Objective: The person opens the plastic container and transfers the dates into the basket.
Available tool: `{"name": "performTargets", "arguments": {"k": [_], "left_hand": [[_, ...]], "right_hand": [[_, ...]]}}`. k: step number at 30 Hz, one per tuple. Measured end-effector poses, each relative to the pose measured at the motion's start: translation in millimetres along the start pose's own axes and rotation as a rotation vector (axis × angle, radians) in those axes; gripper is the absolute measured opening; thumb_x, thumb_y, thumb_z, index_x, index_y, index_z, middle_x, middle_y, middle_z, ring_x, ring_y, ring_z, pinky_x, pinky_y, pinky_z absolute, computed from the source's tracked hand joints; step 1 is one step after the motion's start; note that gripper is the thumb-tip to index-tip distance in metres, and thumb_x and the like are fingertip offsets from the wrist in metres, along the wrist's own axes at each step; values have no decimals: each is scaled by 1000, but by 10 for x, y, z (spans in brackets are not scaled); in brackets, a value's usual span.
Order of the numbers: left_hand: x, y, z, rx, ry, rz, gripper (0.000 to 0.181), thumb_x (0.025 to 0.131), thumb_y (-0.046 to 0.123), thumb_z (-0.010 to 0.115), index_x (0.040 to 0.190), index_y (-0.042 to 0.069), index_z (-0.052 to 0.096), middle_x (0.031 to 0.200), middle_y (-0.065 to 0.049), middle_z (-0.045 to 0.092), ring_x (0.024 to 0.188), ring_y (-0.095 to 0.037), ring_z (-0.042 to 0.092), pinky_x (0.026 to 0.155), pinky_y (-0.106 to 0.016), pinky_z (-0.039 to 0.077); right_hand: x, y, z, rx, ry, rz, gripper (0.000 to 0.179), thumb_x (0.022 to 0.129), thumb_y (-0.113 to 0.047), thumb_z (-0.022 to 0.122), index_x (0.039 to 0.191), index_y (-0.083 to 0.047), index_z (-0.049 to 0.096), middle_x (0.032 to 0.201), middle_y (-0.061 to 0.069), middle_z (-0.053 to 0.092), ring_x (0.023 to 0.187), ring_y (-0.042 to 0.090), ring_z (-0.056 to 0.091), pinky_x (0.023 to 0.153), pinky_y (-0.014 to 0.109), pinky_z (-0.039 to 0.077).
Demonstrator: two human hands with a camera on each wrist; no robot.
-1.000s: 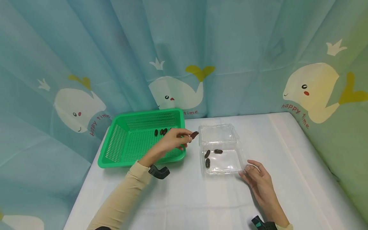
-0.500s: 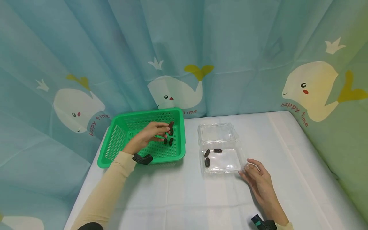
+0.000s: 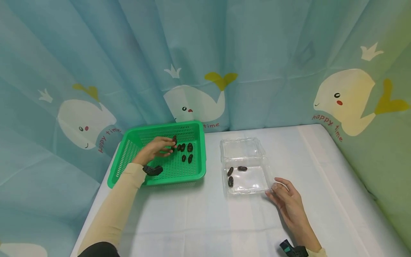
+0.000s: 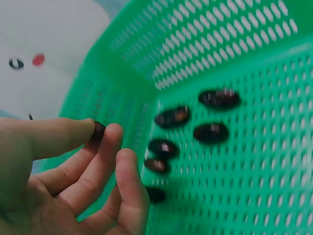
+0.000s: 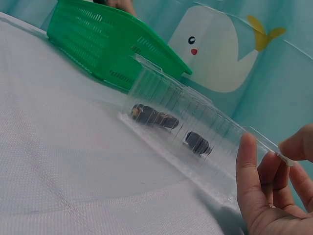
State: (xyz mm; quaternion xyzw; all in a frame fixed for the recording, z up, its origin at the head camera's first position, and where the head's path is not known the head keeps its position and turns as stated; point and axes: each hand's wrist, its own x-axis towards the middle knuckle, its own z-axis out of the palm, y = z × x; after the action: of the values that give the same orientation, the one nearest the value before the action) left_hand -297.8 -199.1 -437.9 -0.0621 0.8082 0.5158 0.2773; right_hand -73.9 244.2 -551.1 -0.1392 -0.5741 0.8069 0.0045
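Observation:
In the head view my left hand is over the green plastic basket. It pinches a dark brown date between thumb and fingertips, seen best in the left wrist view. Several more dates lie apart on the basket's slotted floor, beside and below the fingers. To the right, a clear plastic clamshell box stands with its lid folded back. Three dates lie toward the left side of its tray. My right hand pinches the box's near right corner at the rim.
A white cloth covers the table under both containers. Behind hangs a blue curtain with whale prints, close to the table's back edge. The basket's right wall stands between its dates and the box.
My left hand has carried the date from beyond the basket's right rim leftward, back over the basket's inside. My right hand has stayed at the box corner.

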Motion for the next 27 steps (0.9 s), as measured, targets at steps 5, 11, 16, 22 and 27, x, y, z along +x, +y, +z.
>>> {"name": "performTargets", "arguments": {"k": [5, 11, 16, 22, 27], "left_hand": [[86, -90, -86, 12, 25, -27, 53, 109, 21, 57, 155, 0, 43, 138, -18, 66, 95, -16, 68, 92, -32, 60], [182, -188, -147, 23, 31, -75, 48, 108, 15, 58, 149, -6, 48, 110, -6, 73, 78, -9, 66, 77, -24, 58], [195, -246, -172, 27, 38, -83, 40, 108, 12, 56, 140, -11, 54, 93, -4, 70, 65, -6, 60, 67, -23, 55], [209, -294, -185, 79, 99, -74, 36, 106, 13, 59, 132, -12, 61, 93, -6, 69, 62, -6, 62, 66, -24, 56], [200, -318, -179, 184, 161, -43, 21, 105, 16, 63, 109, -4, 66, 97, -7, 66, 72, -11, 66, 71, -27, 59]], "right_hand": [[4, -11, 13, -12, 7, -1, 44, 105, -9, 62, 142, -1, 41, 102, -8, 68, 97, 5, 73, 92, 25, 61], [16, -9, 9, -13, 11, 3, 42, 105, -9, 62, 141, -3, 42, 101, -8, 67, 97, 5, 73, 92, 25, 61], [20, 0, 6, 13, 2, 1, 39, 105, -6, 61, 139, -5, 43, 105, -7, 66, 99, 6, 72, 91, 26, 62], [18, 7, 1, 27, -16, -2, 39, 105, -6, 60, 140, -4, 42, 107, -7, 65, 99, 5, 71, 93, 26, 62], [15, 7, -4, 11, 0, 9, 44, 105, -7, 61, 142, -1, 40, 104, -8, 65, 98, 5, 71, 92, 26, 62]]}}
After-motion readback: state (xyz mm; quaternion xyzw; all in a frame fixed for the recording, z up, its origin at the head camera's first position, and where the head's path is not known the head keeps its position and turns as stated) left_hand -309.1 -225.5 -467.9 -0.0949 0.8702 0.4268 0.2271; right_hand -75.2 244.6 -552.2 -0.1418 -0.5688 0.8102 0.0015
